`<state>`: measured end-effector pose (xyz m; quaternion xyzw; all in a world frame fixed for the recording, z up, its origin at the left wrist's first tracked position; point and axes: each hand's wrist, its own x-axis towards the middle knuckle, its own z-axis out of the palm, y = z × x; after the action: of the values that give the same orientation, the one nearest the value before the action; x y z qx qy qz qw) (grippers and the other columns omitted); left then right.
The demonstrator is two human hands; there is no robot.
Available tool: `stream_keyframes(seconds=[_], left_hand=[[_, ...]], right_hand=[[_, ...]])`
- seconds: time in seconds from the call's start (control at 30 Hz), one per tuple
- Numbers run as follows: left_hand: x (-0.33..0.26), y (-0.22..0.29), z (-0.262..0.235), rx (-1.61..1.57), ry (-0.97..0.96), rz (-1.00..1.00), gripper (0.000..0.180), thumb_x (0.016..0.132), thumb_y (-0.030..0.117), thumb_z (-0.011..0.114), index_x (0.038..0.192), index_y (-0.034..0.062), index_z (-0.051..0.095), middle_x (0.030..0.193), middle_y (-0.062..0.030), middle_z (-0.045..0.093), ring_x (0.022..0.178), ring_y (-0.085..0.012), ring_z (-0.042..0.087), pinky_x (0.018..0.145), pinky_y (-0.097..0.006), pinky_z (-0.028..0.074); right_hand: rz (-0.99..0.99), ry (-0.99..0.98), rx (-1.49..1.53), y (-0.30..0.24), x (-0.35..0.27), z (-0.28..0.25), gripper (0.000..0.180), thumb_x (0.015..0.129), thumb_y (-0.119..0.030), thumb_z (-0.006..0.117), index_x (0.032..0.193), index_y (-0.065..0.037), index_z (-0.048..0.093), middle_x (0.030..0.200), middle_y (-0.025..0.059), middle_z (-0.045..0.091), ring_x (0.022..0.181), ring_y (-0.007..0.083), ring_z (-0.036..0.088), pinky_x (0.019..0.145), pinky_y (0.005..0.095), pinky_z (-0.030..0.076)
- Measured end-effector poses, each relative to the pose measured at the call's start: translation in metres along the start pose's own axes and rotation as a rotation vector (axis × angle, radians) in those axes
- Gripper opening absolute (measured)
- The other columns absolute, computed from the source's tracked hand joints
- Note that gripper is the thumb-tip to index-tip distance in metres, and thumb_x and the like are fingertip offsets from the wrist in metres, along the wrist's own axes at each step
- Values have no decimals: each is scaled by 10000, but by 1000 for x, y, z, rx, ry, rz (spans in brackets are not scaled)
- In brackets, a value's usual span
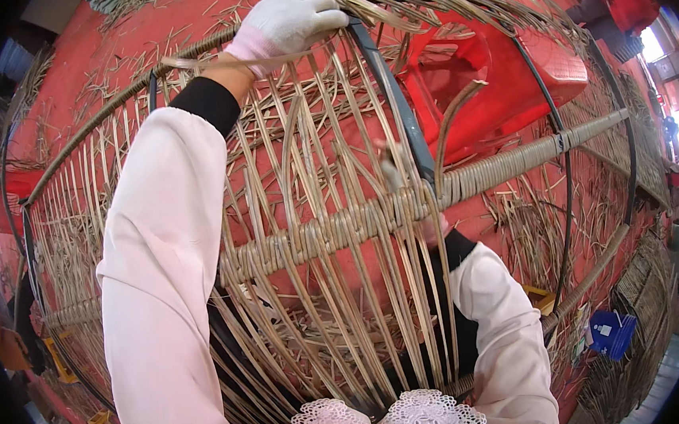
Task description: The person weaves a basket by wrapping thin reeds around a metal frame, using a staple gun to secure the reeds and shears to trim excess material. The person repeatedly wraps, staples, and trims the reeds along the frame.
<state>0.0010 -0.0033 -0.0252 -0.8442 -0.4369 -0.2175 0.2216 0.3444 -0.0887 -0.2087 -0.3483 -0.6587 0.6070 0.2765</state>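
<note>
A large wicker frame (341, 232) of tan rattan strands on dark metal bars spans the view in front of me. My left hand (289, 25), in a white glove, reaches to its far rim. Its fingers curl around a bundle of rattan strands (411, 5) beside a dark metal bar (388, 88). Behind the upright strands is my right hand (394, 172), near the thick wrapped crossbar (341, 229). It is blurred and largely hidden, so its fingers do not show clearly. One cut strand end (465, 90) sticks up to the right of the metal bar.
A red plastic chair (497, 80) lies beyond the frame on the right. Loose strand scraps litter the red floor (181, 21). A blue package (612, 334) and a yellow crate (539, 300) are at the lower right. Woven panels (623, 166) stand along the right side.
</note>
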Motion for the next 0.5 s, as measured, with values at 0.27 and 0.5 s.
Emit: stream_keyframes(seconds=[0.27, 0.5], left_hand=[[6, -22, -6, 86, -190, 249, 271, 854, 143, 668, 1125, 142, 679, 1097, -35, 659, 1047, -283, 639, 888, -377, 529], [5, -10, 1, -433, 159, -117, 81, 896, 107, 669, 969, 72, 670, 978, -110, 700, 905, -315, 691, 764, -367, 563]], right_hand=[[-145, -63, 231, -21, 128, -8, 293, 1000, -152, 561, 1261, -25, 601, 1073, 83, 658, 971, 191, 631, 860, 324, 520], [-277, -131, 420, -70, 223, -16, 322, 1044, -188, 516, 1322, -34, 561, 1098, 52, 650, 1002, 158, 621, 901, 297, 515]])
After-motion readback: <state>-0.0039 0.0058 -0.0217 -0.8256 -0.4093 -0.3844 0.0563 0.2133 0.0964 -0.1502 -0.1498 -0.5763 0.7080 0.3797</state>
